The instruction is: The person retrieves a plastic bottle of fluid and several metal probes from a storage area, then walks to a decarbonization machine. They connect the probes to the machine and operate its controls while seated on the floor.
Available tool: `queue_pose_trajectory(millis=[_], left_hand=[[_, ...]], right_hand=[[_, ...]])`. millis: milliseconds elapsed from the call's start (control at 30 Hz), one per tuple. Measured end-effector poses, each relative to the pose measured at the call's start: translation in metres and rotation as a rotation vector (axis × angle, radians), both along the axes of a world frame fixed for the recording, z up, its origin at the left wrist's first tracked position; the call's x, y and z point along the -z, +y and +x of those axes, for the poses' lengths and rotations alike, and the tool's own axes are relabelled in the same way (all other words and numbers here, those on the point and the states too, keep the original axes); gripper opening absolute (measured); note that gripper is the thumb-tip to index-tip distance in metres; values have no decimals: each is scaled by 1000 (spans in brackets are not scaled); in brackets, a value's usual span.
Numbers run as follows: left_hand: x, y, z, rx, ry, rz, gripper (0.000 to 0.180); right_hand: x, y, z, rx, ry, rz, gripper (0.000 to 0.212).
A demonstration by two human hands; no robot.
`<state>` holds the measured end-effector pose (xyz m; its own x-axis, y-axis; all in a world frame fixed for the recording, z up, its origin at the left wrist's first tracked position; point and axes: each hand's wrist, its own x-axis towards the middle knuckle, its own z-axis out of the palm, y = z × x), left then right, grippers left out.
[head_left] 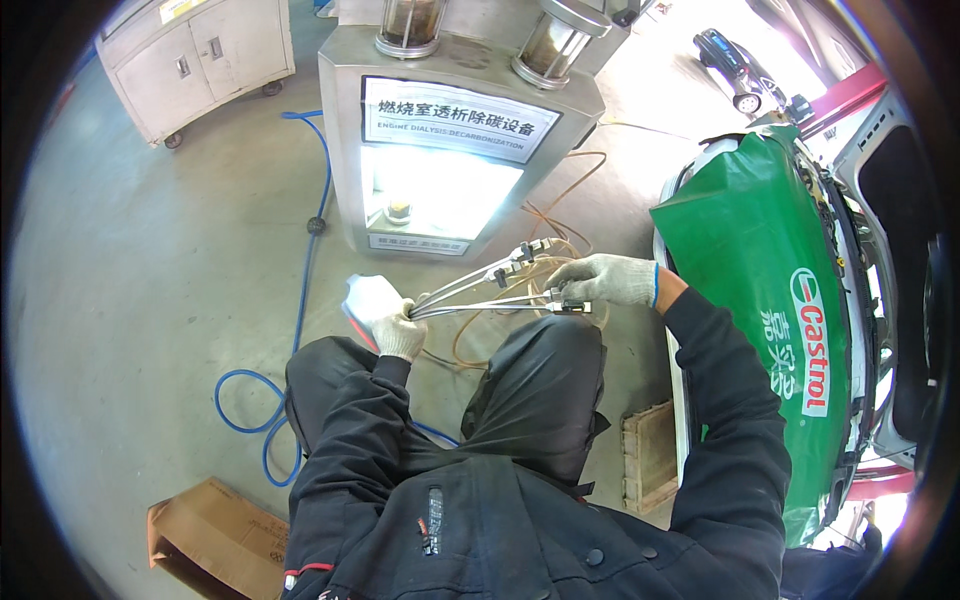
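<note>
Both my hands wear pale knit gloves. My left hand (401, 333) is closed around the near ends of several thin metal tubes (470, 290). Beside that hand is a white object (370, 296) with a red strip along it; its kind is unclear. The tubes fan out to the right, and some end in black and metal valve fittings (522, 256). My right hand (612, 280) closes its fingers on another valve fitting (572, 306) at the end of the nearest tube. Brownish clear hoses (463, 345) loop away behind and under the fittings.
Ahead stands a metal machine cabinet (345, 190) with a lit recess and two glass cylinders (562, 42). A green cover (740, 220) drapes the car at right. A blue hose (300, 320) crosses the floor. Also there: a cardboard box (215, 530), a wooden block (650, 455), a white cabinet (200, 70).
</note>
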<state>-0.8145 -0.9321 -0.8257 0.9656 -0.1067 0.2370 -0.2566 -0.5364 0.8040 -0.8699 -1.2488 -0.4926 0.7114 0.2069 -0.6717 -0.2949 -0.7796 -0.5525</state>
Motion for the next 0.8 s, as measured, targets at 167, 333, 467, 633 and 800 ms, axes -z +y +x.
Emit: queue_pose_trajectory(millis=[167, 333, 467, 633, 800], left_hand=[[-1, 3, -1, 10, 20, 13, 38], [-4, 3, -2, 20, 64, 9, 33], [-7, 5, -3, 25, 73, 15, 35], [-10, 4, -2, 22, 36, 3, 41], [-12, 4, -3, 21, 41, 11, 40]], right_hand=[[1, 6, -10, -98, -275, -156, 33], [4, 4, -21, -244, -489, -210, 30], [-6, 7, -19, -18, -292, -117, 29], [-13, 19, 10, 26, -460, -222, 41], [9, 46, 35, -214, -860, -420, 47]])
